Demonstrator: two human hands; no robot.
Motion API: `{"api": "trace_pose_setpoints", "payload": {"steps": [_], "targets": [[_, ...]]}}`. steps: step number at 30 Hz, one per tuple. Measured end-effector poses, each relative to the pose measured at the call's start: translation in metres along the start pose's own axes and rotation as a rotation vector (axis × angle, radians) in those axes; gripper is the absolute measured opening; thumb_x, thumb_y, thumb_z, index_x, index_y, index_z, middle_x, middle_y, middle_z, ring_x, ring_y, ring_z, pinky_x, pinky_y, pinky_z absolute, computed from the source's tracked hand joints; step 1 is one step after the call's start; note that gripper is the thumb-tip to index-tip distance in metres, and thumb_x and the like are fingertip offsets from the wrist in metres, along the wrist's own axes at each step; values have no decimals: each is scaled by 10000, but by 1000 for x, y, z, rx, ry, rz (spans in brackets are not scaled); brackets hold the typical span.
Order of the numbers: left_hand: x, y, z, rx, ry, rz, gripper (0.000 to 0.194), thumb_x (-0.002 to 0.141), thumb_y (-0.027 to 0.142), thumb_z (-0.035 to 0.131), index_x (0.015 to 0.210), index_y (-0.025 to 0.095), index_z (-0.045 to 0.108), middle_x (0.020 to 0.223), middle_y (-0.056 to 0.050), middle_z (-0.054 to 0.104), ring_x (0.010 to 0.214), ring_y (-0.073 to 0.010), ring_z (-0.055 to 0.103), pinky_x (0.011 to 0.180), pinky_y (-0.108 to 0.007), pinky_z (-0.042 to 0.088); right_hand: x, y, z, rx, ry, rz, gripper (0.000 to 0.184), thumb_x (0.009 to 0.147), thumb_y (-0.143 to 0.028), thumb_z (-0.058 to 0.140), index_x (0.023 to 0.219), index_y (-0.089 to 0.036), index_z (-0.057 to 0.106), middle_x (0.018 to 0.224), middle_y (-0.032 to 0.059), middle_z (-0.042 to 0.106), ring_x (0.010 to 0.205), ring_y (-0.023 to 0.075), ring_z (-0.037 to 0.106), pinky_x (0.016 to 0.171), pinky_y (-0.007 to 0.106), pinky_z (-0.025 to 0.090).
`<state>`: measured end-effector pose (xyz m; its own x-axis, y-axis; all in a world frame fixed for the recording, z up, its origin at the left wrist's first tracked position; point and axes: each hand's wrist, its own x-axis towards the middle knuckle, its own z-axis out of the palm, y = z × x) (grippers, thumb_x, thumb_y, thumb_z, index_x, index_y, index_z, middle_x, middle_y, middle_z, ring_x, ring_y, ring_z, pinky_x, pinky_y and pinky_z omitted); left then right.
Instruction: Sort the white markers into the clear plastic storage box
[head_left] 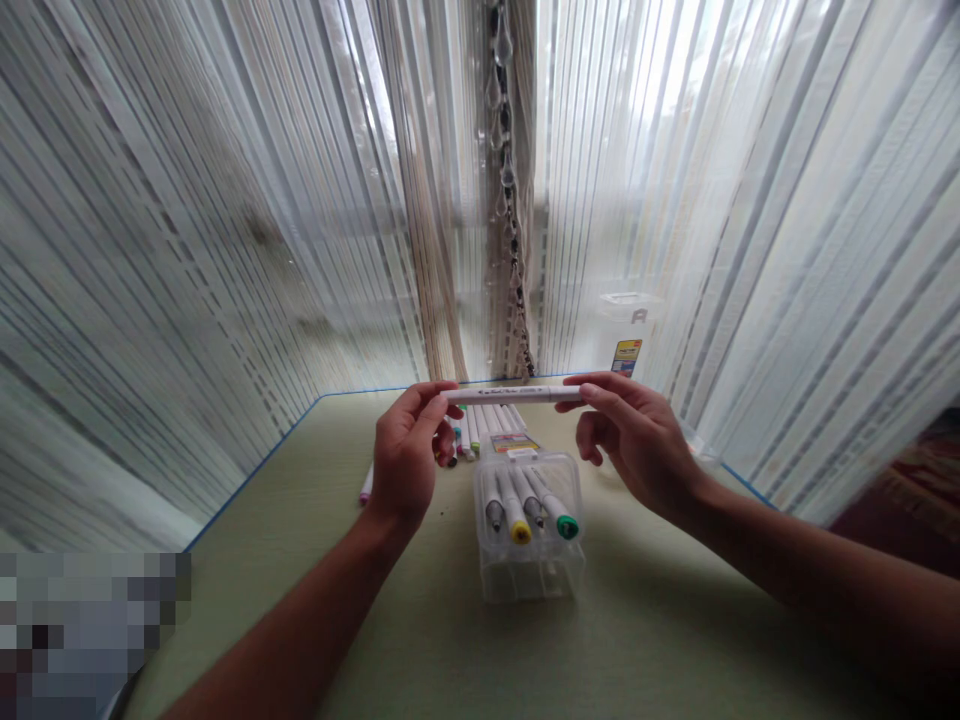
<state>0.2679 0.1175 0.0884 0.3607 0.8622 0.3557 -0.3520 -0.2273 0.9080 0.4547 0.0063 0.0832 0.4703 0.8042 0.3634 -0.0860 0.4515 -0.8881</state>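
Note:
A white marker with dark printing is held level between my two hands, above the table. My left hand pinches one end of it with thumb and fingertips. At the other end, my right hand grips it the same way, its lower fingers curled. Below the marker stands a clear plastic box whose upper part holds several markers, among them one with a yellow end and one with a green end. Behind the box, more white markers lie in a row, partly hidden by my left hand.
The pale green table has a blue edge. A clear container with a label stands at the back right, partly behind my right hand. A loose marker lies left of my left hand. String curtains hang behind the table.

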Motion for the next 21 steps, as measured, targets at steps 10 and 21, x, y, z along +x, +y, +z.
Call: {"api": "trace_pose_setpoints", "payload": {"steps": [10, 21], "targets": [[-1, 0, 1, 27, -16, 29, 219, 798, 213, 597, 996, 136, 650, 748, -15, 631, 417, -53, 434, 376, -190, 324, -2, 2, 0, -44, -19, 31, 225, 839, -341, 725, 962, -153, 715, 801, 46, 734, 401, 72, 557, 355, 200, 411], [-2, -1, 1, 70, -38, 90, 164, 847, 272, 612, 956, 153, 643, 760, 6, 611, 417, -43, 423, 368, -185, 306, 0, 5, 0, -76, -14, -4, 217, 840, -337, 736, 960, -158, 711, 835, 37, 719, 410, 65, 544, 352, 207, 414]]}}
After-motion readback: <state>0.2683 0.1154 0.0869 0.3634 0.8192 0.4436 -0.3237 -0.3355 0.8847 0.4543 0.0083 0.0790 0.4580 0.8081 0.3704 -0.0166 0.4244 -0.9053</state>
